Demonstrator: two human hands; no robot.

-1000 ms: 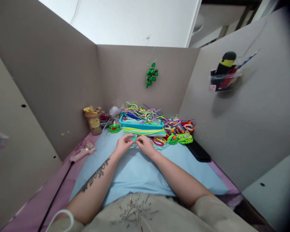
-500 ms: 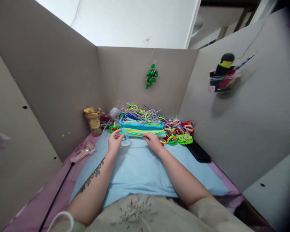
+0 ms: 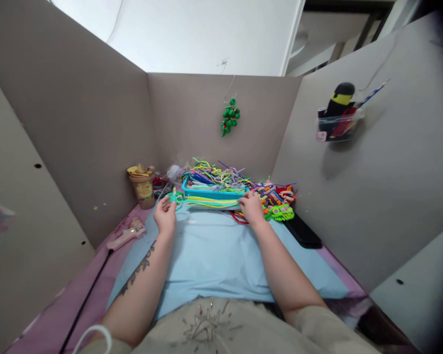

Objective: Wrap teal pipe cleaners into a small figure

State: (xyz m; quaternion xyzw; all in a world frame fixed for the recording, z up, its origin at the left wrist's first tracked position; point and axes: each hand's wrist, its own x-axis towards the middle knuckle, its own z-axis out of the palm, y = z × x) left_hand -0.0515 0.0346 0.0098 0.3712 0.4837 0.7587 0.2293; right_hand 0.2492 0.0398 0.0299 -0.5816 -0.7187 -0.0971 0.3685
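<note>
I'm pinching a small teal pipe-cleaner piece [image 3: 176, 198] in my left hand [image 3: 165, 216], just left of centre in the frame, over the far edge of the blue mat [image 3: 214, 255]. My right hand [image 3: 251, 208] is reaching with curled fingers into the loose pipe cleaners [image 3: 214, 201] right of centre, beside the blue tray [image 3: 210, 192]; whether it is gripping one I cannot tell. I'm judging this the fetch-a-strand step, so next I'm needing one stem singled out and brought to the teal piece.
</note>
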